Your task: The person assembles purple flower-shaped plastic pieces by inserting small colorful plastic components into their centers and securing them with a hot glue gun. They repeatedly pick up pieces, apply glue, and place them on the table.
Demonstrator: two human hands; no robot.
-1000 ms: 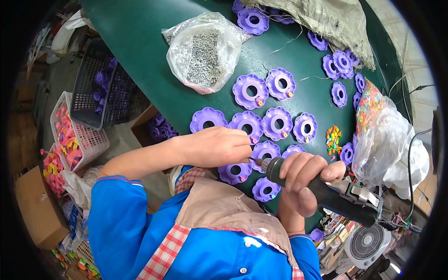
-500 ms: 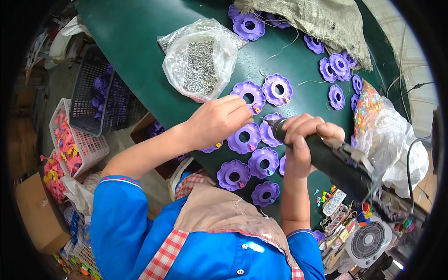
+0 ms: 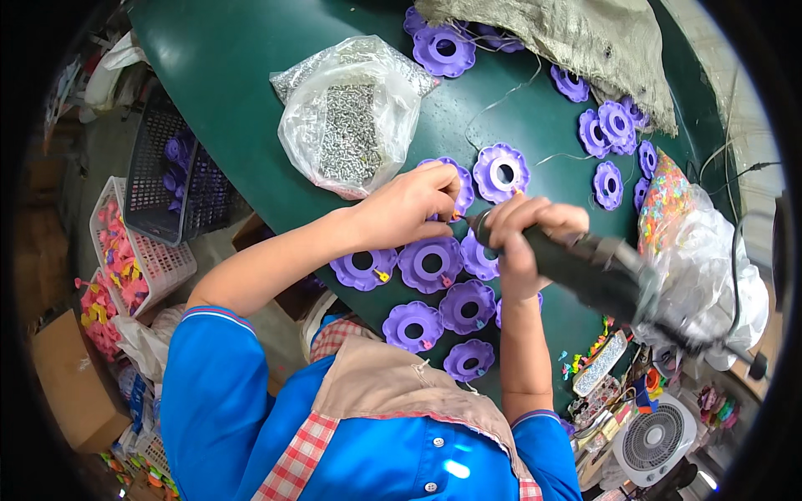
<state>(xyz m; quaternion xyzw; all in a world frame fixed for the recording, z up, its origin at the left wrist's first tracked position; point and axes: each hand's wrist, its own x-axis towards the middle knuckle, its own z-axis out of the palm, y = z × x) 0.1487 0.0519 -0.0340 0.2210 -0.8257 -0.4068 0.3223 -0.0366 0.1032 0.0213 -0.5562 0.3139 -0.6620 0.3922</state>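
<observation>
Bright, even light falls from above, casting soft shadows beside the purple flower-shaped plastic discs [image 3: 431, 262]. Glare sits on the clear plastic bag of screws [image 3: 351, 117]. Fisheye distortion bends the dark green table [image 3: 225, 75] edge into a black rim, and the dark power screwdriver [image 3: 585, 265] is motion-blurred.

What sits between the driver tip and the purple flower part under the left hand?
Nothing visible. The electric screwdriver in the right hand points its tip right at the left hand fingers, which rest on the purple flower part.

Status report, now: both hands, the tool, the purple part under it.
Left hand pinching at purple flower disc. Right hand gripping black power screwdriver, tip at the same disc. Bag of screws beside, nothing blocking.
</observation>
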